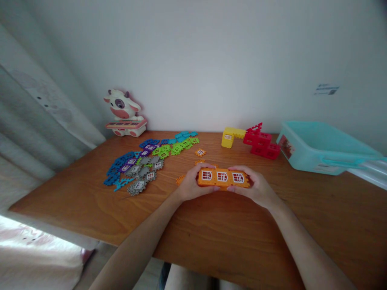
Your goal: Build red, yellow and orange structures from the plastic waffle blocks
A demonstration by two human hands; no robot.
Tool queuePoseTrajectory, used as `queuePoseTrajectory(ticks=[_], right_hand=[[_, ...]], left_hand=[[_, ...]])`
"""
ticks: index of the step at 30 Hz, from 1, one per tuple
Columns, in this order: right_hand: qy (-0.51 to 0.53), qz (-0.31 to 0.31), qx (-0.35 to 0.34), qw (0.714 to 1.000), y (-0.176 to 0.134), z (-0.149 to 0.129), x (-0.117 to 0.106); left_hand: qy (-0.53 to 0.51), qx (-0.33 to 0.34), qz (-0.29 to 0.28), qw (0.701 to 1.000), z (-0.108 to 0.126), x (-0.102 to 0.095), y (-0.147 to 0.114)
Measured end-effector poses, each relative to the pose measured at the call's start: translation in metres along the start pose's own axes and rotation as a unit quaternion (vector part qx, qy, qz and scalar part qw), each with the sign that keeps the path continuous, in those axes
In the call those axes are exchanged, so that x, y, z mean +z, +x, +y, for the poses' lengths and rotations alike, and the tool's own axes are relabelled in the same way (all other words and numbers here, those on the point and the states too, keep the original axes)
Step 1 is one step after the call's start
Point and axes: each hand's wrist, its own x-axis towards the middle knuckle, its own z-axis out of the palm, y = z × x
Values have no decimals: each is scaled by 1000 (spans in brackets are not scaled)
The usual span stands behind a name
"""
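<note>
Between my two hands is an orange block [222, 177] built from interlocking plastic tiles, its near face showing three white window inserts in a row. My left hand [193, 183] grips the left end, fingers over the top and thumb along the lower edge. Around the right end my right hand [253, 184] is wrapped in the same way. Just behind the hands lie a loose orange window tile [200, 152] and a few more orange pieces, partly hidden by the left hand and the block.
To the left spread flat tiles: blue tiles [119, 165], grey tiles [142, 177] and green tiles [185, 146]. A yellow piece [227, 139] joins a red structure [261, 143] at the back. Beyond are a turquoise bin [320, 151] and a cow keyboard toy [125, 114].
</note>
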Motion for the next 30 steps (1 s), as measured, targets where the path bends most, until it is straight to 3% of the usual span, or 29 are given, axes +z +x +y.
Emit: queuePoseTrajectory(ticks=[6, 15, 22, 30], right_hand=[[-8, -3, 0, 1000, -1, 4, 0], [-25, -1, -15, 1000, -1, 6, 7], [73, 78, -8, 994, 1, 10, 11], [111, 91, -11, 990, 5, 15, 24]], left_hand=[[45, 11, 0, 999, -2, -2, 0], [202, 28, -33, 978, -4, -5, 2], [182, -37, -22, 982, 0, 1, 1], [157, -5, 5, 988, -7, 5, 0]])
